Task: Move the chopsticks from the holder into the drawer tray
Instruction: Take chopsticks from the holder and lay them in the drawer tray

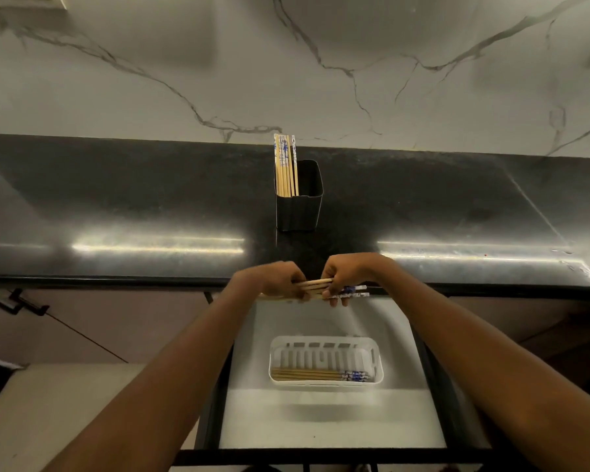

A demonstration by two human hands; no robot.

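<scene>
The bundle of chopsticks (321,290) being moved is held level over the front edge of the tabletop (116,206), right above the back of the open drawer (321,420). Both hands are closed around it: left hand (281,279) wraps the plain wooden ends, right hand (346,279) pinches nearer the blue-patterned tips, which stick out past the fingers. Hard to count exactly, looks like more than 2 sticks.

The white tray (326,340) sits in the drawer below and nearer the person, with a few chopsticks (321,375) already lying flat along its front side, patterned ends pointing right. Further back, the black holder (299,206) stands on the tabletop with several chopsticks (286,165) upright in its left part, so the job looks maybe half done.

What could go wrong from here, as I see it:
- The bundle is loose sticks, so if either grip relaxes on the way down, 1 could slide out and drop into the drawer outside the tray (or onto the floor).
- The tray looks only about as long as the chopsticks, so coming down at an angle could leave tips hanging on the rim.
- Dropping them from too high could scatter the ones already in there.
</scene>
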